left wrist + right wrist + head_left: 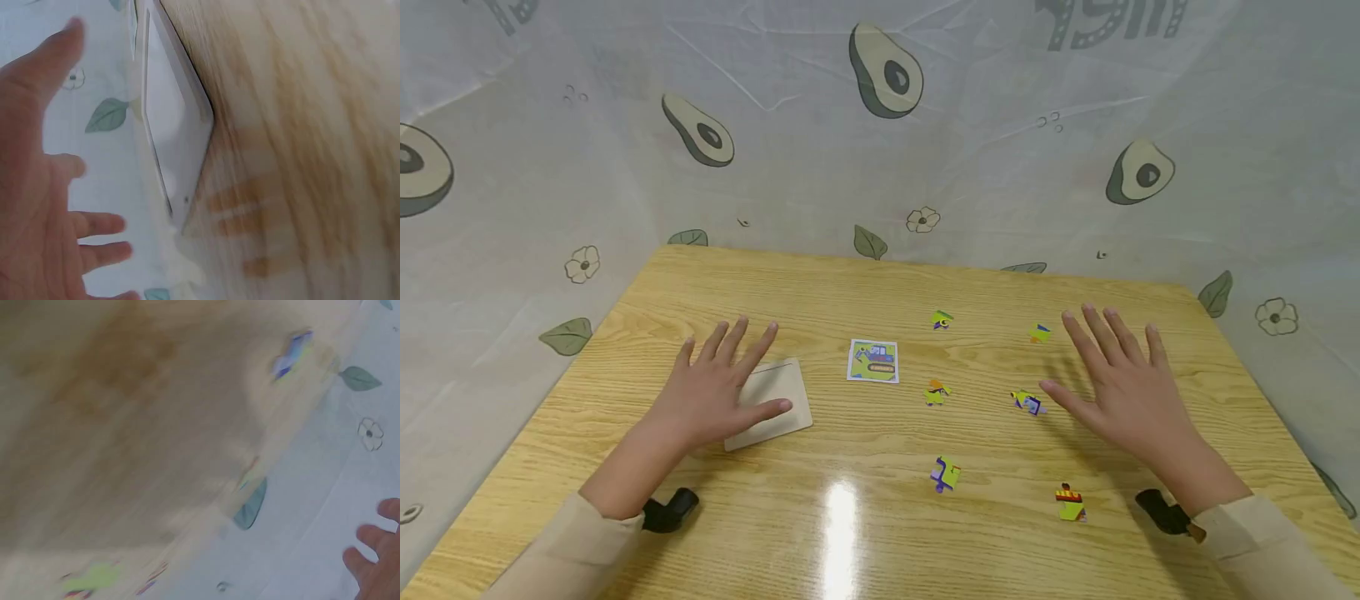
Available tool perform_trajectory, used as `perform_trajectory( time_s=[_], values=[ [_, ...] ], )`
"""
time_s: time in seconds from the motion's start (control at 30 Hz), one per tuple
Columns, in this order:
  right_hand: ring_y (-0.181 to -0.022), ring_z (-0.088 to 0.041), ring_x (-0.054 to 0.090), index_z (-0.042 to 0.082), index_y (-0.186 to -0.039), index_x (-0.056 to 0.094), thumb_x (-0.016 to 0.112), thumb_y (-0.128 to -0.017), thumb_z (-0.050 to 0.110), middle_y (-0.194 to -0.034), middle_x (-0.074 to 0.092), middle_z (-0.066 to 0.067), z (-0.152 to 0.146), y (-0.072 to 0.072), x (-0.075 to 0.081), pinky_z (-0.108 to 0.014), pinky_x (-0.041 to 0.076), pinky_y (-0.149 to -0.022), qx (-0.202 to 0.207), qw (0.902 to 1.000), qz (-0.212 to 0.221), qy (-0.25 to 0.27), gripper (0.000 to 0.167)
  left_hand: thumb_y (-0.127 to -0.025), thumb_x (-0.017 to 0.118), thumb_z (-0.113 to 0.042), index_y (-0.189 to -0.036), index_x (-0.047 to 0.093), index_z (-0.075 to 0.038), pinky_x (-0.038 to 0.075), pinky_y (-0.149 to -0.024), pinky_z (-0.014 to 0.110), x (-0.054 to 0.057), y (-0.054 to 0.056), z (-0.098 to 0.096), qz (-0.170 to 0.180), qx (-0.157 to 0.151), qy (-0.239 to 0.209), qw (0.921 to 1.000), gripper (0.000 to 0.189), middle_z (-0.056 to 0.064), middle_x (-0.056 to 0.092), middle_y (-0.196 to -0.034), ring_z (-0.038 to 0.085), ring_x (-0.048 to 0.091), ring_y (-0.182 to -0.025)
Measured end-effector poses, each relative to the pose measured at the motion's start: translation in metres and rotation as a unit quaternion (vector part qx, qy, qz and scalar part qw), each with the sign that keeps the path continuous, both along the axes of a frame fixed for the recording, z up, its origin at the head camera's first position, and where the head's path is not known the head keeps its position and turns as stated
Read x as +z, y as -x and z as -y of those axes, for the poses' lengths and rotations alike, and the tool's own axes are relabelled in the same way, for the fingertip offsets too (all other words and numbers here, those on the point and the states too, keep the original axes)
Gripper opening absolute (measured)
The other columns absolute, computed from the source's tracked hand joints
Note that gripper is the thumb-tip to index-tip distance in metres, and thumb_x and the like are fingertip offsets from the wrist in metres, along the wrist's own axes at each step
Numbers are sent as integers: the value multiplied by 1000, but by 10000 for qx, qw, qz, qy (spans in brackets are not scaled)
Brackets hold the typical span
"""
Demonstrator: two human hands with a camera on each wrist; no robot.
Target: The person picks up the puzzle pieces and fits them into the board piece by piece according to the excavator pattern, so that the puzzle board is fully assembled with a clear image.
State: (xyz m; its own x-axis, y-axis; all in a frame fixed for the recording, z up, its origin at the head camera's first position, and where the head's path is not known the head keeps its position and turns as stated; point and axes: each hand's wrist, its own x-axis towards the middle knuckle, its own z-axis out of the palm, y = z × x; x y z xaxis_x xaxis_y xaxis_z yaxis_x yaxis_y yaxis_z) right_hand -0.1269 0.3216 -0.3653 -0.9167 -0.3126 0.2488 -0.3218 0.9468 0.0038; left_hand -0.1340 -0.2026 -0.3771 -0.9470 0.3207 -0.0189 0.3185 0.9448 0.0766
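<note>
My left hand point(707, 396) hovers with fingers spread over a pale, round-cornered board point(793, 385), covering part of it in the head view. In the left wrist view the board point(178, 119) shows a raised rim, and the palm faces it from the side. On the right, my right hand point(1131, 396) is also spread and holds nothing. Its thumb tip is close to a purple-and-green jigsaw piece point(1028, 402). Farther back, beyond that piece, lies a small green, blue and orange jigsaw piece point(1040, 333).
A square picture card point(873, 361) with a blue excavator lies mid-table. Other jigsaw pieces are scattered right of it: one at the back point(942, 320), an orange-green one point(937, 392), a purple-green one point(945, 474) and a red-striped one point(1070, 503). An avocado-print cloth point(805, 167) hangs behind the wooden table point(760, 283).
</note>
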Motion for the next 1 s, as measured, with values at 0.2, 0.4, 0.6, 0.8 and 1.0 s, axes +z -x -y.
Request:
perform_trajectory(
  time_s=[0.2,0.4,0.6,0.8,1.0],
  values=[
    [-153,-46,35,9,-165,31,66,-98,57,-164,40,-24,32,31,12,-68,13,-128,431,9959,668,440,89,-79,64,-86,-167,24,-9,45,-106,70,-5,-6,15,686,147,-371,9968,124,29,40,-161,54,44,-143],
    [-146,-51,42,0,-157,42,64,-103,44,-158,44,-29,62,63,15,-67,38,-117,511,9824,1679,646,73,-71,77,-82,-161,34,2,55,-94,61,-9,-9,23,1033,113,-853,9909,130,27,44,-155,45,51,-133],
    [-137,-46,54,-5,-150,50,61,-106,32,-148,54,-28,81,92,6,-62,47,-110,632,9698,2202,833,59,-72,84,-71,-153,45,5,55,-95,54,-11,-12,23,835,-130,-901,9923,117,22,50,-147,37,54,-125],
    [-123,-42,62,-9,-140,57,61,-106,21,-133,63,-27,100,116,-5,-58,52,-104,871,9608,2387,1111,47,-72,87,-66,-150,49,5,55,-93,49,-11,-15,17,908,-264,-1016,9903,112,19,53,-139,32,56,-119],
    [-121,-41,63,-11,-138,58,61,-104,17,-130,65,-28,116,132,-15,-56,51,-106,830,9624,2340,1099,44,-72,88,-65,-151,48,6,56,-95,46,-12,-20,0,968,-541,-985,9889,114,16,52,-137,29,57,-117]
  ],
)
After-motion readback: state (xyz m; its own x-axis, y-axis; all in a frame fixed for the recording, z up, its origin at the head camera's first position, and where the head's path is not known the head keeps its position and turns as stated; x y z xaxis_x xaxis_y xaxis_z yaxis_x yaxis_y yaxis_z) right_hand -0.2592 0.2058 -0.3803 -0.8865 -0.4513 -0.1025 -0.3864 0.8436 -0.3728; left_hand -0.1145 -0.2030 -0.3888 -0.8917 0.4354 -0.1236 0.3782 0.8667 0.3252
